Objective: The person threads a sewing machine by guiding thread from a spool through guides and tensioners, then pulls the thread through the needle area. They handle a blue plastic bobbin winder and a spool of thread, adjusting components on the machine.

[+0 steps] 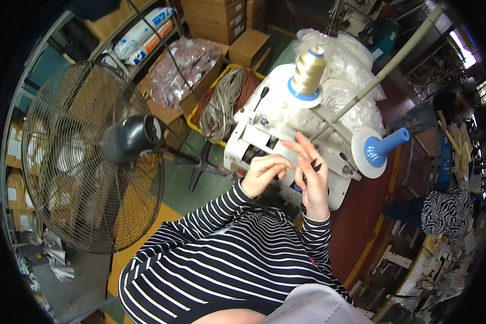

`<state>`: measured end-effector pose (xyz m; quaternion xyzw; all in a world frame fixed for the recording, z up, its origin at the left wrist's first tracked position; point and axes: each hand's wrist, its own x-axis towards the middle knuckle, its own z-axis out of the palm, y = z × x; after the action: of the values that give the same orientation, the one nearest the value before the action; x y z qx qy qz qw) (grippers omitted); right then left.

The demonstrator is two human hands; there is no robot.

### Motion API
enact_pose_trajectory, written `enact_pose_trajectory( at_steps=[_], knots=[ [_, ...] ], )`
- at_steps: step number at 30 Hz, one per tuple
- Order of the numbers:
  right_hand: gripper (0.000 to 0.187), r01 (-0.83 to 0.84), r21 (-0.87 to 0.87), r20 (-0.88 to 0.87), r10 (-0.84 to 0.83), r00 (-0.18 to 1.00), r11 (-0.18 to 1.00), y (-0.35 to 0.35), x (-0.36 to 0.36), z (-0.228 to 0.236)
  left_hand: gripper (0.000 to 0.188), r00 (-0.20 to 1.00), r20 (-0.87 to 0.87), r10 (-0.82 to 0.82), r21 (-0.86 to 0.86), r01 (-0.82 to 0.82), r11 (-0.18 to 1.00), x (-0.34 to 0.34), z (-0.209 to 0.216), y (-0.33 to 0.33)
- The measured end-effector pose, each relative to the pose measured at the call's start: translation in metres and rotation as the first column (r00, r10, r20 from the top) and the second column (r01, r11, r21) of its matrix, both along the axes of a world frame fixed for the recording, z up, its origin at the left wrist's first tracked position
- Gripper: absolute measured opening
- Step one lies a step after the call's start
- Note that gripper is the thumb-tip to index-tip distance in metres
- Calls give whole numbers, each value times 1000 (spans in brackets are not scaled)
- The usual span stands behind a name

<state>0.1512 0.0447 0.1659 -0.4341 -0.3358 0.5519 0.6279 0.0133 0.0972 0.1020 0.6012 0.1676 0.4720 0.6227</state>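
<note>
My left hand [265, 174] is closed in a pinch, its fingertips close to the right hand. What it pinches, if anything, is too fine to see. My right hand [314, 181] is raised beside it, with a small dark pointed tool [317, 166] tucked among its bent fingers while the upper fingers stretch out. Both hands are in front of a white sewing machine [337, 186]. On the machine's thread stand, a cone of cream thread [309, 70] stands on a blue base, and a bare blue spool [380, 148] leans to the right on a white disc.
A large black floor fan [94, 156] stands close on the left. Beyond the machine are a yellow crate [200, 102] with bundled cords, a carton of wrapped pieces [181, 70] and white plastic bags [345, 97]. Another person [437, 110] is at the far right.
</note>
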Motion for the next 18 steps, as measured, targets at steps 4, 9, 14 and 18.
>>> enact_pose_trajectory(
  at_steps=[4, 9, 14, 18],
  knots=[
    [31, 42, -250, 107, -15, 994, 967, -14, -1, -33, 20, 948, -226, -223, -158, 190, 969, -15, -20, -10],
    [23, 118, -234, -6, -123, 992, 965, -27, 3, -54, 17, 877, -327, -351, -72, 347, 935, -43, -15, 22],
    [24, 137, -255, 4, -141, 990, 957, -32, 7, -59, 19, 906, -348, 241, -87, -287, 954, -76, -31, 60],
    [25, 172, -260, 57, -163, 985, 950, -34, 6, -57, 40, 562, -809, 172, 0, -293, 956, -118, -57, 75]
  ],
)
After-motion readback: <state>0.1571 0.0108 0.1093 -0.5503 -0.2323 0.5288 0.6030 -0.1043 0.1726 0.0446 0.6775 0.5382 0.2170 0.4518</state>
